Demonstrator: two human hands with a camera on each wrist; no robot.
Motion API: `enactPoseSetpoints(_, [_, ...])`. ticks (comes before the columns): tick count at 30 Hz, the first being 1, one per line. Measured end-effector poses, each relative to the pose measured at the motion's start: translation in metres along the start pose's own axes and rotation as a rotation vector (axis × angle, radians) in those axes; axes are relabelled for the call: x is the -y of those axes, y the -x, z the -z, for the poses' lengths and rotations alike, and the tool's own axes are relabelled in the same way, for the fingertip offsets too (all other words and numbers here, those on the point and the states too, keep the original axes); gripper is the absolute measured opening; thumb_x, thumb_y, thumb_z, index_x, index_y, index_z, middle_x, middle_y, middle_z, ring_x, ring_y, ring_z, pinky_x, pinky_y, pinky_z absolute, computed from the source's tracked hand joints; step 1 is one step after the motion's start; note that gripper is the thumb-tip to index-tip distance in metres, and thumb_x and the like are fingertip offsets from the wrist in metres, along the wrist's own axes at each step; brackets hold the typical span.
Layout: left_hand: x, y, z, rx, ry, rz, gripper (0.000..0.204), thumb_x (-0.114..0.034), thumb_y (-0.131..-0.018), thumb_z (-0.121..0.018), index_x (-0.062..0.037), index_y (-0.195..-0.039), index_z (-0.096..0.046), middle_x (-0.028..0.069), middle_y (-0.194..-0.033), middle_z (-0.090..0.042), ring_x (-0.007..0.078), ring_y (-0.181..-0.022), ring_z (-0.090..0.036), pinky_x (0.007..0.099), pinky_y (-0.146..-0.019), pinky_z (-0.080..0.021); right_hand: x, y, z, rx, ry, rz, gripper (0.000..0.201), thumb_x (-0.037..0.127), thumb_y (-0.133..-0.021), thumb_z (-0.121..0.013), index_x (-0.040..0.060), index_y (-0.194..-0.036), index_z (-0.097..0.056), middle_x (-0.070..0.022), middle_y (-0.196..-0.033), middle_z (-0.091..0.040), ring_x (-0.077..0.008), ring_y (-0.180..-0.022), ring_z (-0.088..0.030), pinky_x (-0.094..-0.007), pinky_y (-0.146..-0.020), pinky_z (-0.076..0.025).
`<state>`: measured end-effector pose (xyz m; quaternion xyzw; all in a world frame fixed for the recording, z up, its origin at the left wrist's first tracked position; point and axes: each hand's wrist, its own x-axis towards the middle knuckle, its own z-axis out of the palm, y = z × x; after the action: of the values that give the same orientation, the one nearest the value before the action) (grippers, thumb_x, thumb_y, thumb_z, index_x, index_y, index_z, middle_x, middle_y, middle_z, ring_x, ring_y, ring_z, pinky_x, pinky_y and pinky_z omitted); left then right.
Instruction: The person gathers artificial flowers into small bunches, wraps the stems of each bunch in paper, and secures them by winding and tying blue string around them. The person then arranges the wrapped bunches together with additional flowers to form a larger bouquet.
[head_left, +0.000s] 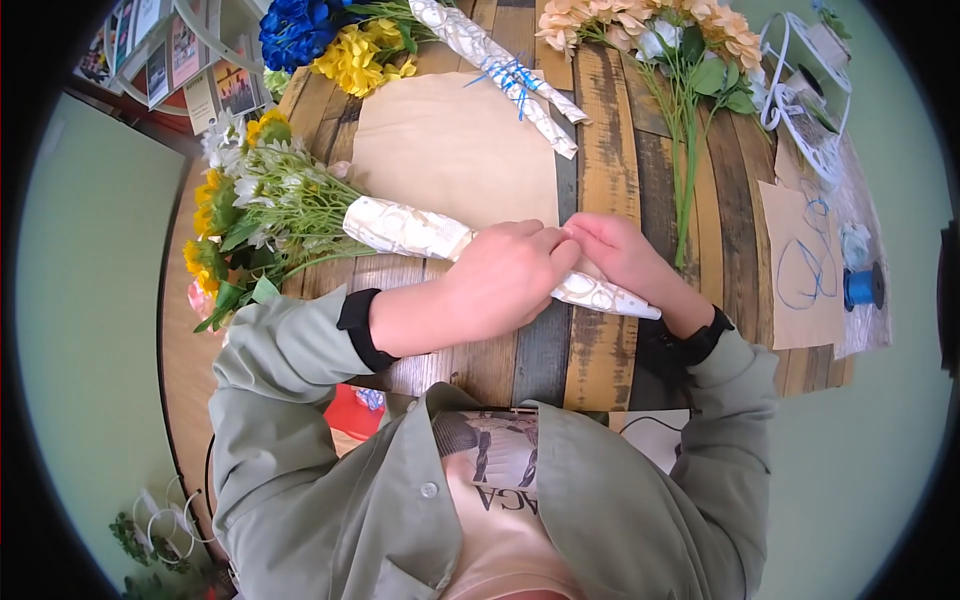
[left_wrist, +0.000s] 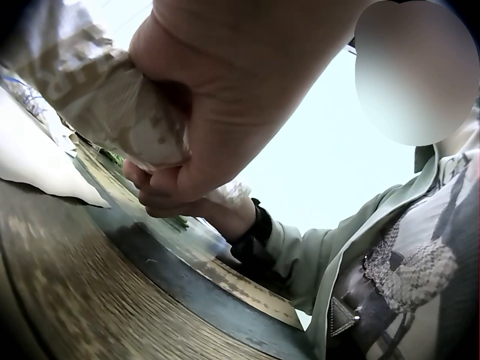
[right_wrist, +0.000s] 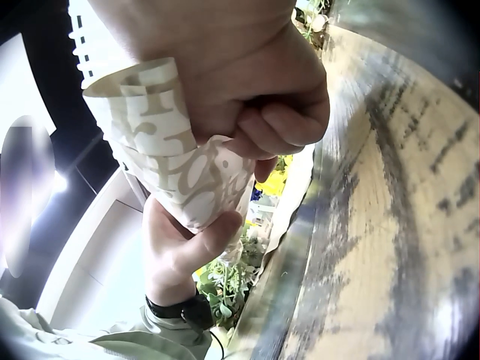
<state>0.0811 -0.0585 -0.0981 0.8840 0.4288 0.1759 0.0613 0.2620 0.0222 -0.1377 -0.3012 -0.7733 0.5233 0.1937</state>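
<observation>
A bouquet (head_left: pixel 300 195) of white flowers and sunflowers lies across the table's near side, its stems rolled in white paper with a beige pattern (head_left: pixel 400 228). My left hand (head_left: pixel 510 275) grips the paper cone around its middle, and its thumb presses on the paper in the right wrist view. Close beside it, my right hand (head_left: pixel 615 250) has its fingers (right_wrist: pixel 281 127) curled at the paper's edge, pinching it. The cone's narrow end (head_left: pixel 635 303) sticks out below the right hand. In the left wrist view the left hand (left_wrist: pixel 217 90) hides part of the wrapper (left_wrist: pixel 112 105).
Brown paper (head_left: pixel 450 140) lies beyond the hands. A wrapped bouquet with blue flowers (head_left: pixel 298 32), tied with blue string (head_left: pixel 512 78), is at the back. Peach flowers (head_left: pixel 725 35) lie back right. A blue spool (head_left: pixel 862 287) and white wire stand (head_left: pixel 805 110) are at right.
</observation>
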Motion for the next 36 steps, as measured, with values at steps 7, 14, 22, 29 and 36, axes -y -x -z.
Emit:
enactPoseSetpoints(7, [0.001,0.000,-0.002,0.032,0.019,0.039,0.038,-0.012,-0.060,-0.070,-0.0007,-0.093,-0.056,0.0105,-0.085,-0.060,0.0273,-0.082,-0.059,0.0374,-0.070,-0.049,-0.005,-0.002,-0.002,0.005,-0.047,-0.041,0.026,0.021,-0.092,-0.052,-0.0018,-0.082,-0.059,-0.0139,-0.068,-0.056,-0.0173,-0.063,-0.052,-0.0315,-0.061,-0.042])
enactPoseSetpoints(14, [0.002,-0.002,-0.004,-0.064,0.048,-0.012,0.035,-0.015,-0.060,-0.070,-0.0018,-0.089,-0.056,0.0100,-0.083,-0.059,0.0270,-0.079,-0.059,0.0371,-0.069,-0.049,-0.011,-0.005,0.001,-0.041,-0.022,-0.057,0.027,0.022,-0.091,-0.054,-0.0018,-0.081,-0.060,-0.0099,-0.064,-0.053,-0.0126,-0.063,-0.048,-0.0294,-0.061,-0.042])
enactPoseSetpoints(22, [0.004,0.003,-0.007,-0.076,0.121,-0.041,0.029,-0.012,-0.066,-0.067,-0.0017,-0.090,-0.054,0.0131,-0.085,-0.056,0.0317,-0.080,-0.056,0.0398,-0.072,-0.047,-0.007,-0.003,0.000,-0.109,-0.022,-0.006,0.025,0.020,-0.091,-0.054,-0.0022,-0.080,-0.058,-0.0096,-0.062,-0.049,-0.0123,-0.060,-0.045,-0.0290,-0.057,-0.040])
enactPoseSetpoints(29, [0.010,0.016,0.008,-0.266,0.312,0.106,0.053,-0.013,-0.078,-0.064,-0.0041,-0.124,-0.040,0.0198,-0.113,-0.050,0.0344,-0.110,-0.049,0.0391,-0.088,-0.043,0.016,0.004,-0.001,-0.164,0.343,0.244,0.018,0.017,-0.089,-0.055,0.0007,-0.083,-0.056,-0.0116,-0.062,-0.052,-0.0229,-0.056,-0.054,-0.0340,-0.050,-0.040])
enactPoseSetpoints(36, [0.033,0.007,0.018,0.080,0.497,0.043,0.022,-0.010,-0.074,-0.071,-0.0031,-0.091,-0.060,0.0099,-0.090,-0.059,0.0291,-0.086,-0.058,0.0366,-0.075,-0.047,0.046,0.022,0.001,-0.086,0.980,0.745,0.009,0.016,-0.079,-0.062,0.0084,-0.081,-0.059,-0.0029,-0.059,-0.049,-0.0205,-0.054,-0.054,-0.0315,-0.047,-0.041])
